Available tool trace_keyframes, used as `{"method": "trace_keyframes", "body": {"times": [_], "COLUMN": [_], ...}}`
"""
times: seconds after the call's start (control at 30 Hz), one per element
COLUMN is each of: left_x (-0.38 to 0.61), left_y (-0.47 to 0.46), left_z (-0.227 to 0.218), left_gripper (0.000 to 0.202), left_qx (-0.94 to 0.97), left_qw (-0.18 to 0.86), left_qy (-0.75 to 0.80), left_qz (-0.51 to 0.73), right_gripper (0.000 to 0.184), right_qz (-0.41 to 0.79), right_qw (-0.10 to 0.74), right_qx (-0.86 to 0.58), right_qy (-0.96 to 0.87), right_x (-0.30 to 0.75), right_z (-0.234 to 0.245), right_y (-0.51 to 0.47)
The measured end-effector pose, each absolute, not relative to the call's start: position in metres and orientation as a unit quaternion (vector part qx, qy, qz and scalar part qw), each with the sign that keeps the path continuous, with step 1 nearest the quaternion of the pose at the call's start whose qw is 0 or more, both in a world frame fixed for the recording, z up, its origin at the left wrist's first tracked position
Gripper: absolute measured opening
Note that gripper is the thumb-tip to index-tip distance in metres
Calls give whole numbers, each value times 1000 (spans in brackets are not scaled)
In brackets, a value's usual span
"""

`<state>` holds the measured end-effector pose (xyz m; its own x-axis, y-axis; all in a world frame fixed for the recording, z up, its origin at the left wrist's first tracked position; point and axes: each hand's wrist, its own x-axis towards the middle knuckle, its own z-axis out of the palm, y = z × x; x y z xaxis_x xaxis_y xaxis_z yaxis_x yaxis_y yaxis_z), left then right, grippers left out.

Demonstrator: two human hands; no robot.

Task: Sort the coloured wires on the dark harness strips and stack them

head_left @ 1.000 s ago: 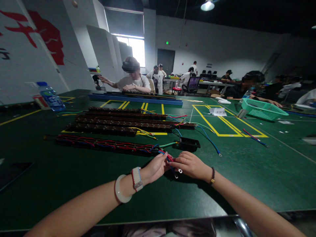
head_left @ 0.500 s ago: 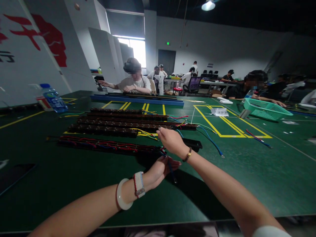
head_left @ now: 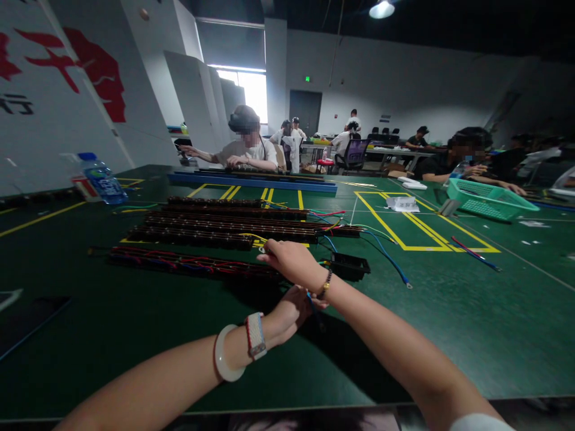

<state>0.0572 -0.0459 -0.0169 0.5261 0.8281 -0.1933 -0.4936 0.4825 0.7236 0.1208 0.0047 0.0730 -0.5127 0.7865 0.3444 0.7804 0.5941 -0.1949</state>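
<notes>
On near side of green table (head_left: 386,347), middle: front strip (head_left: 179,263), long and dark, red and blue wiring along its top. Runs left to right, just beyond the left hand; its right end sits under and behind the right hand, so I can't see the end itself.

Left hand (head_left: 290,314): palm turned inward, low, fingers around a blue wire (head_left: 315,311). Wire's tail hangs down past the fingers toward the table, its tip blurred in shadow.

Right hand (head_left: 290,260): crosses over above the left, fingertips pinched on a ring lug (head_left: 262,250), held over the strip. Can't see what the lug is attached to, hand covers it.

Behind the front strip: group of dark strips (head_left: 215,227), side by side, colored leads out the right ends. A blue cable (head_left: 389,260) trails off to the right, lug resting on the table.

Containers: black housing (head_left: 349,266) just beyond the right wrist, top side up, interior too dark to read. Green basket (head_left: 489,206) far right, perforated walls; a clear bottle (head_left: 460,167) shows at its back left, can't tell if inside or behind. Blue-capped bottle (head_left: 102,179) far left, tilted, fill level unclear. Blue channel (head_left: 251,182) along the far side, dark strips on it.
</notes>
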Motion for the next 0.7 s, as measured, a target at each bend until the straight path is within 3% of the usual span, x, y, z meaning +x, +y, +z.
{"method": "trace_keyframes", "body": {"times": [0.1, 0.2, 0.4, 0.7], "left_x": [60, 59, 47, 13], "left_y": [-47, -48, -42, -3], "left_z": [-12, -10, -7, 11], "left_gripper": [12, 10, 22, 29], "left_qx": [308, 314, 381, 592], "left_qw": [815, 814, 794, 675], "left_qy": [280, 284, 358, 442], "left_qz": [403, 398, 311, -8], "right_gripper": [36, 34, 29, 37], "right_qz": [122, 59, -132, -162], "right_qw": [300, 339, 212, 145], "right_qx": [-375, -439, -468, -438], "right_qy": [-869, -830, -847, -872], "right_x": [167, 211, 255, 253], "right_z": [69, 51, 12, -7], "right_y": [-7, -17, -22, -10]}}
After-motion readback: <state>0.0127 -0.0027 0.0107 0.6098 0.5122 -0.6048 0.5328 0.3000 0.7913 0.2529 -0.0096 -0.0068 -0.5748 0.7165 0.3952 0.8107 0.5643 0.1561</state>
